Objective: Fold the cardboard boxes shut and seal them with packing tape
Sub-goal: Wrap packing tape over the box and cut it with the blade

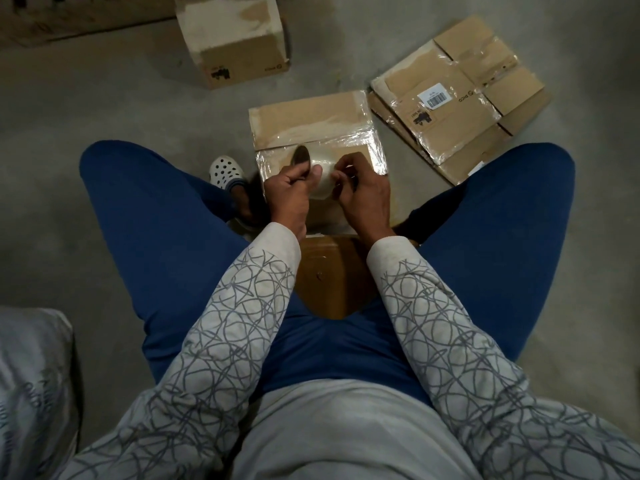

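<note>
Left hand point(289, 192) grips tape roll point(321, 187) over box point(311, 123). Right hand point(362, 194) fingers curled, pinching tape at the roll.

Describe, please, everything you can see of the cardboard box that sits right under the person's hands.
The cardboard box is brown and stands on the grey floor in front of the person, top flaps folded shut. Glossy, wrinkled clear tape covers the middle seam and the near flap. The left hand and right hand hold a tape roll over its near half, hiding that part; whether they touch the box is unclear.
</note>
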A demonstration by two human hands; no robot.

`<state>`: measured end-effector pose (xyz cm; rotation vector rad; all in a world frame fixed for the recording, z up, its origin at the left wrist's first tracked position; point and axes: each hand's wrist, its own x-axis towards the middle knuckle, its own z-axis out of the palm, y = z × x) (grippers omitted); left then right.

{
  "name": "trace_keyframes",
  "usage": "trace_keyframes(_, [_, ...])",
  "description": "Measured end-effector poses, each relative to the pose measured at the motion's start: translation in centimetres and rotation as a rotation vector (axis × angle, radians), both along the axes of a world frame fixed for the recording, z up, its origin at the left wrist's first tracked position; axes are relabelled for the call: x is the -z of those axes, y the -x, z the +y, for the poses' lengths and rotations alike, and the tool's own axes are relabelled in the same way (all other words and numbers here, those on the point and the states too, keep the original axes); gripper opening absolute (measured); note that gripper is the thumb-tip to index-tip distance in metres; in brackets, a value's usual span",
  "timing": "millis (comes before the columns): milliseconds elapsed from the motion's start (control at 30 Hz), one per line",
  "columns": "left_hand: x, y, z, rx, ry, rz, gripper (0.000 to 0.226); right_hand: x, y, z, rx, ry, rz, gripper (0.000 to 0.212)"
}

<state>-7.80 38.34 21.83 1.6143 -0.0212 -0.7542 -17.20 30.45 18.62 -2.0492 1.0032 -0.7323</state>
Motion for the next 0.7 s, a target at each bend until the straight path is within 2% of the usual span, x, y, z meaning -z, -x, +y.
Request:
trace_keyframes(167, [0.5,-0.1,-0.2,-0.036,0.029,0.057,0.034,-0.2,0.1,0.0,0.009,-0.014,-0.078,0.005])
trace_keyframes(400, [1.1,0.2,-0.4,-0.089,0.036,0.148,0.034,-0.1,0.0,0.3,0.033,0.015,-0.033,0.006])
trace_keyframes(700, [1.3,0.4,-0.4,-0.075,0.059,0.136,0.035,0.0,-0.2,0.6,0.065,0.081,0.007,0.007])
